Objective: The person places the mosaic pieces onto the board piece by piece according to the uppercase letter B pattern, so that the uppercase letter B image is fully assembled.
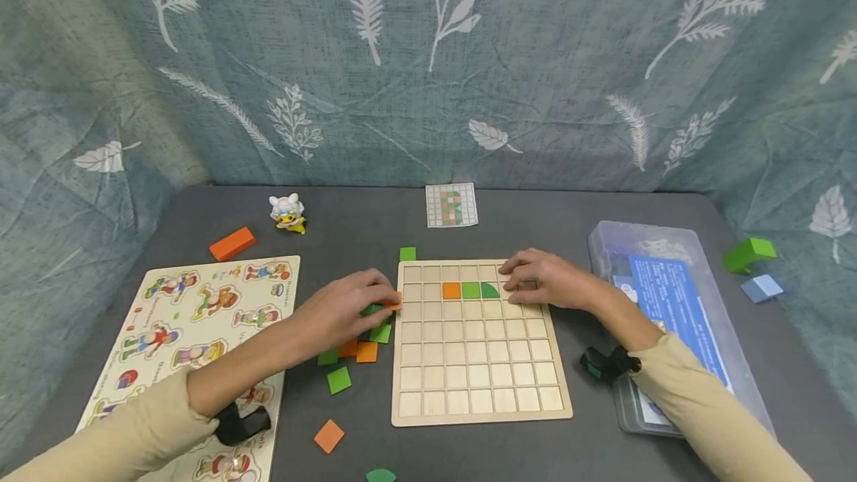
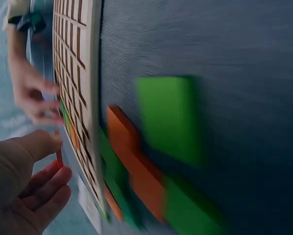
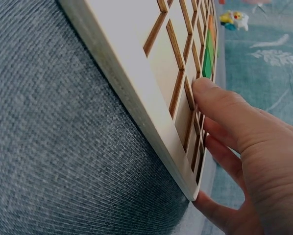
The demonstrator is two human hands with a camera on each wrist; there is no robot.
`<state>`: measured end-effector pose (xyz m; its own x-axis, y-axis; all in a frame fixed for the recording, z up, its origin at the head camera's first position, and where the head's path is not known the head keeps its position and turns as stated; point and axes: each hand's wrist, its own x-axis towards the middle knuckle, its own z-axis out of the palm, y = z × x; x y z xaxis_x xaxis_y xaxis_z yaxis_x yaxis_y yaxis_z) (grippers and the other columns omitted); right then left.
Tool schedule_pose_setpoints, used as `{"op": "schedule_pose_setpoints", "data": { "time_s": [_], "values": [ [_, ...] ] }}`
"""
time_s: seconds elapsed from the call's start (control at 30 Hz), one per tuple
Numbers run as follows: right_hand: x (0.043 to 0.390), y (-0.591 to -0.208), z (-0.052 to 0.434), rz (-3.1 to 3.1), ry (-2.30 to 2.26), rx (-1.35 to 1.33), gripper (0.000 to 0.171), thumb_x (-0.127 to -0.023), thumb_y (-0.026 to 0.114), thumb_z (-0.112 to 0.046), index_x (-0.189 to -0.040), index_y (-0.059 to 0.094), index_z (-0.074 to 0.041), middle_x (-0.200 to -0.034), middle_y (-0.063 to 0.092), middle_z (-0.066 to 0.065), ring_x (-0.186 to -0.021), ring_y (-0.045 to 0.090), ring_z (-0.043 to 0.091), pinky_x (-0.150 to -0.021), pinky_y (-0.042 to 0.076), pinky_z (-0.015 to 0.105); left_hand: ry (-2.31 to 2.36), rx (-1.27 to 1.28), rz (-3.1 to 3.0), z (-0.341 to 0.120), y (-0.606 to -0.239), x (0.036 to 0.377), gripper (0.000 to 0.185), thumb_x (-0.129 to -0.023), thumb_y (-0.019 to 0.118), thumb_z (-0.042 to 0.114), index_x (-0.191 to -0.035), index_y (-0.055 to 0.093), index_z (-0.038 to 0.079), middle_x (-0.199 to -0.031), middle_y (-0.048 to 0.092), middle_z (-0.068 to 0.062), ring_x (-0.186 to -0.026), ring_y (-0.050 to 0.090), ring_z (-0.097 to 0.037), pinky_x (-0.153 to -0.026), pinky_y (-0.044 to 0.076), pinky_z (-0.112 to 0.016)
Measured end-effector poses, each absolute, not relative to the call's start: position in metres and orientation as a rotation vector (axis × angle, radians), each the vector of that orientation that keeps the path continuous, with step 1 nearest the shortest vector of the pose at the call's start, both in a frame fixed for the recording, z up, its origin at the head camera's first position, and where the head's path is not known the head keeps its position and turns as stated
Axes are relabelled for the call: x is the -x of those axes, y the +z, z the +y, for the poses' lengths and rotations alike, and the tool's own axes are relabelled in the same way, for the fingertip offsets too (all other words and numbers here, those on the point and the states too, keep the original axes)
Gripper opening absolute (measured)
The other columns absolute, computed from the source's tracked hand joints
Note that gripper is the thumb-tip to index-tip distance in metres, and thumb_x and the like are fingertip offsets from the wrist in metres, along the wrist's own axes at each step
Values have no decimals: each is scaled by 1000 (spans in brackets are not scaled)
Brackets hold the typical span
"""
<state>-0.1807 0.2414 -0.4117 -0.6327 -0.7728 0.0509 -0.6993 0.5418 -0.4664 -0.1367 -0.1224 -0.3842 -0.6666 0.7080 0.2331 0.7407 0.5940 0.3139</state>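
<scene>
A wooden grid board (image 1: 478, 374) lies in the middle of the table. One of its upper rows holds an orange square tile (image 1: 451, 290), a green square tile (image 1: 471, 290) and a dark green quarter-circle tile (image 1: 489, 290). My left hand (image 1: 348, 303) is over the board's left edge, pinching an orange tile (image 2: 59, 152) between thumb and fingers. Beneath that hand lies a pile of green and orange tiles (image 1: 367, 352), partly hidden. My right hand (image 1: 545, 281) rests at the board's upper right corner, its thumb (image 3: 205, 87) on the grid and its fingers loosely bent by the edge.
A picture puzzle board (image 1: 288, 281) lies at left, near an orange block (image 1: 232, 244) and a small figurine (image 1: 288, 213). Behind the grid is a pattern card (image 1: 451, 205). A clear plastic box (image 1: 609, 244) stands right. Loose tiles, including an orange one (image 1: 329, 436), lie in front.
</scene>
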Motion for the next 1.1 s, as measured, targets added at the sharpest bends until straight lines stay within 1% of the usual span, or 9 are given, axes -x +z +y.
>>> {"op": "schedule_pose_setpoints", "data": {
  "time_s": [0.17, 0.33, 0.43, 0.77, 0.9, 1.1],
  "values": [
    [181, -413, 241, 2634, -696, 1273, 15, -87, 71, -20, -101, 74, -12, -121, 64, 11, -110, 58, 27, -88, 52, 42, -522, 1468, -2590, -69, -389, 148, 6, -88, 71, 17, -94, 74, 15, -94, 65, 0, -79, 61, -10, -63, 49, -18],
    [181, -414, 240, 2643, -698, 1294, 15, -87, 72, -19, -99, 74, -12, -119, 64, 11, -108, 59, 27, -86, 52, 41, -476, 1564, -2611, -34, -391, 158, 6, -89, 70, 15, -91, 75, 14, -91, 65, -1, -79, 62, -11, -66, 49, -18],
    [181, -415, 239, 2636, -697, 1299, 14, -88, 71, -20, -99, 74, -12, -119, 64, 11, -108, 59, 27, -86, 52, 41, -484, 1596, -2648, -25, -393, 160, 7, -89, 69, 14, -91, 75, 13, -90, 66, -2, -78, 61, -11, -67, 49, -20],
    [180, -413, 240, 2625, -693, 1271, 14, -89, 70, -19, -100, 74, -12, -119, 64, 11, -109, 59, 27, -88, 51, 42, -446, 1638, -2656, 0, -399, 158, 10, -92, 67, 19, -95, 75, 14, -92, 67, 1, -83, 61, -11, -70, 49, -19],
    [180, -413, 239, 2622, -695, 1259, 14, -89, 70, -19, -100, 74, -11, -120, 64, 11, -110, 59, 28, -88, 51, 42, -408, 1618, -2683, 4, -398, 158, 11, -92, 67, 20, -97, 75, 15, -95, 67, 1, -86, 60, -12, -72, 50, -21],
    [180, -414, 240, 2636, -701, 1272, 13, -88, 71, -18, -98, 74, -12, -118, 64, 11, -108, 59, 27, -86, 52, 41, -430, 1643, -2686, 5, -398, 159, 11, -93, 66, 19, -97, 75, 15, -96, 69, 0, -89, 61, -13, -74, 51, -21]
  ]
}}
